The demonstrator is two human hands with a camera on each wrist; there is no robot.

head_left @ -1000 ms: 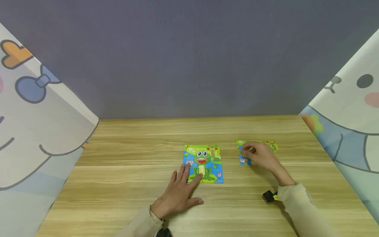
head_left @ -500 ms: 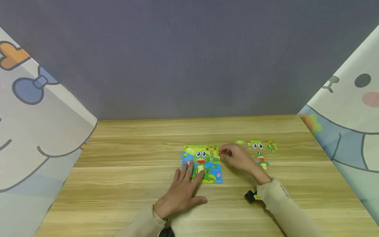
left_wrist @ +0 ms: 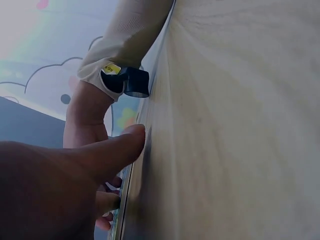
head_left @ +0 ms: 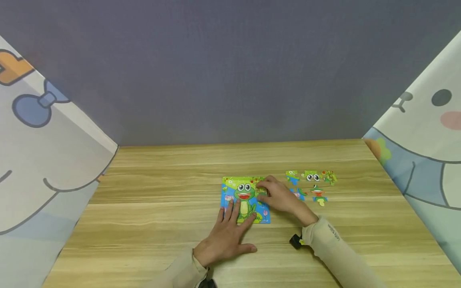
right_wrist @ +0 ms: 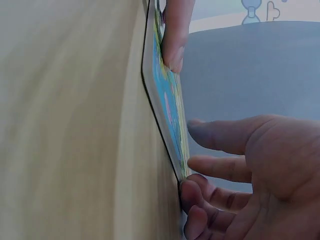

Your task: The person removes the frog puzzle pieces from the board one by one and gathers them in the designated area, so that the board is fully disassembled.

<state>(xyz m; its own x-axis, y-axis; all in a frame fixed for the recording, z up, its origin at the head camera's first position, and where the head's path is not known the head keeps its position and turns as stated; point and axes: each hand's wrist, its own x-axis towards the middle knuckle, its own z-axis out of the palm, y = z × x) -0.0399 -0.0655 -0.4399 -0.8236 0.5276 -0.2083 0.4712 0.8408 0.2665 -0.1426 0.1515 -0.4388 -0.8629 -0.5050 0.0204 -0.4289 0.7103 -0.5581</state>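
Observation:
A square frog jigsaw puzzle [head_left: 244,188] lies on the wooden table, in the middle of the head view. My left hand [head_left: 225,240] has its fingers spread and nearly straight, with fingertips resting on the puzzle's lower part; in the right wrist view one finger [right_wrist: 175,40] of it presses on the board. My right hand [head_left: 279,196] is at the puzzle's upper right side. Its thumb and index finger are apart, tips right at the board's surface, and the right wrist view shows no piece between them. The other fingers [right_wrist: 192,195] curl at the board's edge.
Several loose jigsaw pieces lie to the right of the puzzle, among them one with the frog's eyes [head_left: 312,176], a tree piece [head_left: 329,177] and a belly piece [head_left: 319,200]. A grey wall [head_left: 230,80] stands behind the table, with cartoon-printed panels at both sides.
My right hand has moved left from the loose pieces to the puzzle's upper right, uncovering those pieces. My left hand has shifted slightly right along the puzzle's lower part.

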